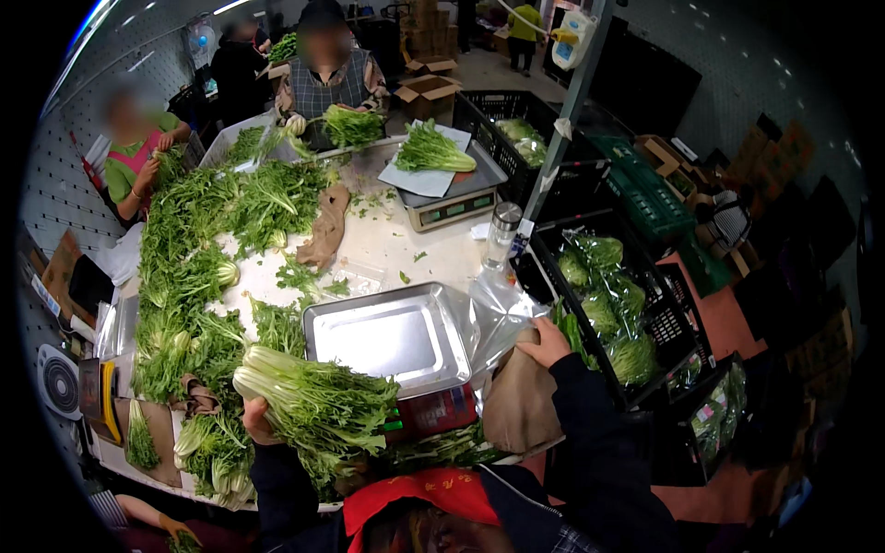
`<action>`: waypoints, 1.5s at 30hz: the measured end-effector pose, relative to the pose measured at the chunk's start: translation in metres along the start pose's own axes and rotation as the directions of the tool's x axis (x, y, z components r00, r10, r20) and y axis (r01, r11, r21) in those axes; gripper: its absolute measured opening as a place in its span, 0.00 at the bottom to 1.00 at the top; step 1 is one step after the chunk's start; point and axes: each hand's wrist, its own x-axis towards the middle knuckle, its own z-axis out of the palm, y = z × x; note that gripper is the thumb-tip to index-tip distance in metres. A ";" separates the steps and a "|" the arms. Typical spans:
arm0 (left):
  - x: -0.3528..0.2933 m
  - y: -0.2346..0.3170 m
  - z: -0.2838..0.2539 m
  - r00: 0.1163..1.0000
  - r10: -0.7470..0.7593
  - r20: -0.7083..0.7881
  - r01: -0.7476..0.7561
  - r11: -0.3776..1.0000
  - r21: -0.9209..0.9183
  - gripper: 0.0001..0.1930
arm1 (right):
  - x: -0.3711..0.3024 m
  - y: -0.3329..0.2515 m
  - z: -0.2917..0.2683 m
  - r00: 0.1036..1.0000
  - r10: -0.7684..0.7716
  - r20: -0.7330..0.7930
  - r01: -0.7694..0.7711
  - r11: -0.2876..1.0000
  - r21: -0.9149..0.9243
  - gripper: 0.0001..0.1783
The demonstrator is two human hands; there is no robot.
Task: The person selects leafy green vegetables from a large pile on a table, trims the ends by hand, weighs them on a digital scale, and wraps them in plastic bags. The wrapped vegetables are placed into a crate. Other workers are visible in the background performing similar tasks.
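My left hand (258, 421) is closed around the base side of a large bunch of curly endive (318, 396), its pale stems up and left and its frilly leaves spreading to the right. Part of that hand is hidden by the leaves. At the right, my right hand (548, 344) grips the edge of a clear plastic bag (498, 318), just above a brown cloth (524, 401). Between the hands lies a shallow metal tray (387, 336), with bare metal showing inside. Partly covered under its near edge is a red scale (433, 412).
Heaps of endive (184, 276) cover the table's left side. A digital scale (452, 198) bears a leafy bunch at the back, near a glass bottle (502, 235) and metal post (572, 111). Black crates (636, 378) with bagged greens stand right. Co-workers (332, 78) handle greens across the table.
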 end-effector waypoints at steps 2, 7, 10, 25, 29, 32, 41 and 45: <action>0.000 0.002 0.002 1.000 0.008 0.018 -0.008 1.000 0.021 0.37 | 0.007 -0.006 -0.007 0.996 -0.006 0.094 0.016 0.994 -0.106 0.26; -0.001 0.005 0.001 0.999 0.033 0.003 -0.033 0.998 0.057 0.37 | 0.002 -0.088 -0.072 0.924 -0.151 0.350 0.192 0.978 -0.086 0.18; -0.008 0.009 -0.003 0.999 0.049 -0.024 -0.047 0.998 0.050 0.37 | 0.009 -0.167 -0.129 0.907 -0.255 0.337 0.262 0.965 0.024 0.15; -0.043 0.051 -0.071 0.961 0.206 -0.183 -0.227 0.969 -0.101 0.38 | 0.036 -0.304 -0.016 0.398 -0.917 -0.006 0.848 0.370 -0.380 0.11; -0.071 0.083 -0.126 0.941 0.300 -0.160 -0.301 0.953 0.017 0.37 | 0.007 -0.255 0.087 0.479 -0.867 0.137 0.866 0.442 -0.232 0.17; -0.084 0.101 -0.120 0.912 0.358 -0.199 -0.369 0.929 -0.017 0.37 | -0.011 -0.226 0.127 0.533 -0.818 0.218 0.846 0.510 -0.155 0.20; -0.054 0.094 -0.063 0.978 0.204 0.043 -0.197 0.973 -0.122 0.37 | -0.028 -0.224 0.130 0.768 -0.636 0.074 0.630 0.771 0.093 0.34; -0.001 0.057 -0.016 0.970 -0.003 0.244 0.036 0.991 -0.127 0.37 | -0.025 -0.225 0.106 0.977 -0.154 0.145 0.068 0.878 0.473 0.33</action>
